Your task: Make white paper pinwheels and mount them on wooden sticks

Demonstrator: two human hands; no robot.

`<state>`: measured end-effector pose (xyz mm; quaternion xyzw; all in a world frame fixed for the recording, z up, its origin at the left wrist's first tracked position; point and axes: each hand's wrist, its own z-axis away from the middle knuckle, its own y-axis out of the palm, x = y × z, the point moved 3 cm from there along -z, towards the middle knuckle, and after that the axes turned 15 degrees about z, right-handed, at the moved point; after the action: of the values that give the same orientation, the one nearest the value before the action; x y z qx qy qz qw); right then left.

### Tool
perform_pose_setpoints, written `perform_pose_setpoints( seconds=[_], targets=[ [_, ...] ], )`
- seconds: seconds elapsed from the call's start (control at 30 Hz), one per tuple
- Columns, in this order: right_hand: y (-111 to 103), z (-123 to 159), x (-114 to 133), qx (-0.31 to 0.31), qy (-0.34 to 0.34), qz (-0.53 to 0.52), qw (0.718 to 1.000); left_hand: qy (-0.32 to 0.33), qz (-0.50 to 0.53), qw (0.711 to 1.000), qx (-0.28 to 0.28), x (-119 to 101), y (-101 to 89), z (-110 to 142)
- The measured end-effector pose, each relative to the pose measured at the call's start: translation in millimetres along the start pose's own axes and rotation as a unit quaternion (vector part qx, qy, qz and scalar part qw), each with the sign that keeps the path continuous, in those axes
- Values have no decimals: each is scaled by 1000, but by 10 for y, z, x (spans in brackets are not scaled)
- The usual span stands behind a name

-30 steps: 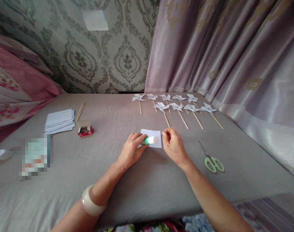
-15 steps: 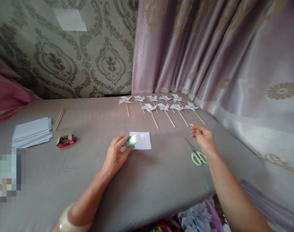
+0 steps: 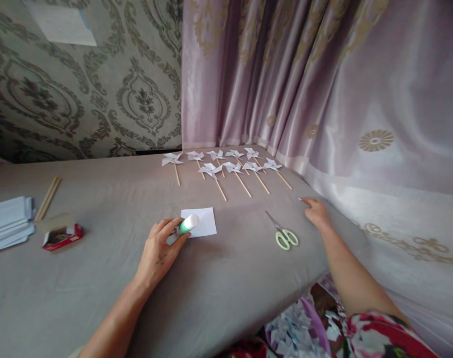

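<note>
My left hand is closed around a glue stick with a white top and a green band. It holds the stick tilted over the left part of a small white sheet of paper on the table. Out at the right, my right hand hovers near the table's edge with most fingers curled and the index finger pointing left. A tiny white spot shows at its fingertip; whether this is a nail or a scrap, I cannot tell. Scissors with pale green handles lie between the paper and my right hand.
Several paper pinwheels on sticks lie in two rows at the back. On the left are a paper stack, wooden sticks and a small red box. Below the front edge, a purple container holds folded paper pieces.
My view has turned right. My right hand has moved right, away from the scissors and pinwheel sticks. My left hand keeps the glue stick over the paper.
</note>
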<state>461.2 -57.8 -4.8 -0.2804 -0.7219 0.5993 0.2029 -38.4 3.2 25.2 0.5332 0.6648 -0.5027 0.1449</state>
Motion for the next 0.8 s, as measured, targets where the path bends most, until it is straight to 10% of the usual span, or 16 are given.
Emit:
perform_pose_setpoints(
  seconds=[0.47,0.63,0.8],
  targets=[
    [-543,675,98,46,-48,197,978,-38,48,998,-29,-50,-10,-2],
    [-767,937,799,19,-91,-88,992,-56,109,992,-39,-94,25,20],
    [-816,1547,1939,113,-295,-452,834,-98,208,973,-21,-137,58,59]
  ],
)
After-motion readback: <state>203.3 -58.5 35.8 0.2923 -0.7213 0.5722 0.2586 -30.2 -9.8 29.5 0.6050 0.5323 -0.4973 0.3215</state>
